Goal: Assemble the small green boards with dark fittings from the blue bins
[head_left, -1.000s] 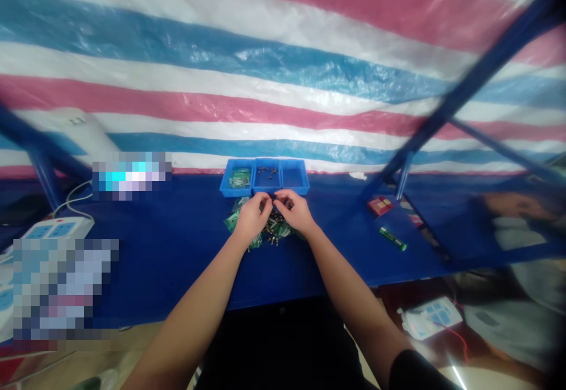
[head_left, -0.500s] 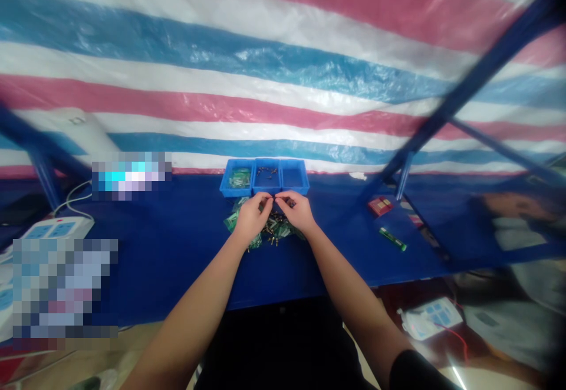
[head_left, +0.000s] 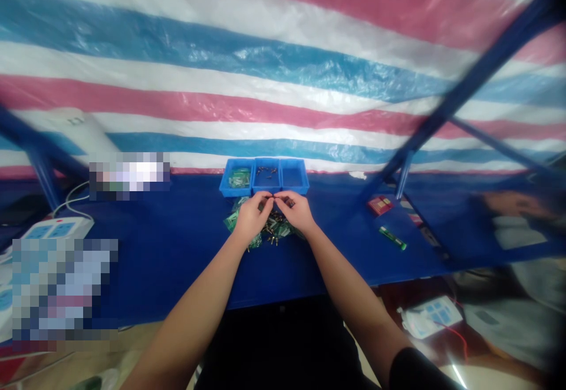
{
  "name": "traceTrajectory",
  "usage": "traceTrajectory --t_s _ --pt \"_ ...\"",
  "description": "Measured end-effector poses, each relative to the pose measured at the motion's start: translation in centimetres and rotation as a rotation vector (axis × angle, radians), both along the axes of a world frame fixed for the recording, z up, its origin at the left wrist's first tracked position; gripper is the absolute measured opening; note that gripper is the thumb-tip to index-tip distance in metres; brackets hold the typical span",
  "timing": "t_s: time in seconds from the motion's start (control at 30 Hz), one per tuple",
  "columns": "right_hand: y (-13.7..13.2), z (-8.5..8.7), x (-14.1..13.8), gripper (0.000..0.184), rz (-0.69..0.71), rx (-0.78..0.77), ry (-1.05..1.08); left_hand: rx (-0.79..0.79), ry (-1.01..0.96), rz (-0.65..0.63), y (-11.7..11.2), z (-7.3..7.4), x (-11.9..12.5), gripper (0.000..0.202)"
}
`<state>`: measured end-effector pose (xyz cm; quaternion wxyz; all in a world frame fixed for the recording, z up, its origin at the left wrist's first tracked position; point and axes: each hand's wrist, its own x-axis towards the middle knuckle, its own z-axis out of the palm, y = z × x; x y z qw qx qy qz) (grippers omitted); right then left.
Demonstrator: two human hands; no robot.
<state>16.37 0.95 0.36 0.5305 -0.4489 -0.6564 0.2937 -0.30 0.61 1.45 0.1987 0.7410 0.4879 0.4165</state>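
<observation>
My left hand (head_left: 251, 216) and my right hand (head_left: 297, 210) meet fingertip to fingertip over a heap of small green boards and dark metal parts (head_left: 270, 229) on the blue table (head_left: 168, 248). Both hands pinch something tiny between them; it is too small to name. Just behind the hands stand three blue bins in a row: the left bin (head_left: 237, 177) holds green boards, the middle bin (head_left: 266, 176) holds a few dark parts, the right bin (head_left: 295, 176) looks bare inside.
A white power strip (head_left: 56, 226) with a cable lies at the far left. A red box (head_left: 379, 205) and a green stick-shaped item (head_left: 392, 238) lie to the right. Blue frame struts (head_left: 446, 107) cross at right. A striped tarp (head_left: 265, 59) hangs behind the table.
Both hands have stayed over the heap; the fingertips have closed together slightly nearer the middle bin.
</observation>
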Motion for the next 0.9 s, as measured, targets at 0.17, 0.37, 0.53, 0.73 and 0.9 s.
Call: traceTrajectory --t_s 0.17,0.37,0.53,0.73,0.9 --pt "0.07 -0.09 -0.03 0.024 -0.001 -0.025 0.006 0.007 0.028 0.000 0.23 -0.38 -0.05 0.027" --pt "0.02 -0.17 -0.08 0.024 0.002 -0.019 0.026 0.008 0.062 -0.002 0.24 -0.30 -0.21 0.030" --pt "-0.02 0.06 -0.03 0.022 -0.009 -0.026 0.042 0.011 0.008 -0.005 0.28 -0.39 -0.07 0.028" --pt "-0.03 0.18 -0.09 0.023 -0.001 -0.040 0.047 0.039 0.035 -0.010 0.43 -0.55 -0.12 0.025" --pt "-0.02 -0.04 -0.12 0.025 0.016 -0.037 0.034 0.014 0.091 0.002 0.31 -0.32 -0.20 0.030"
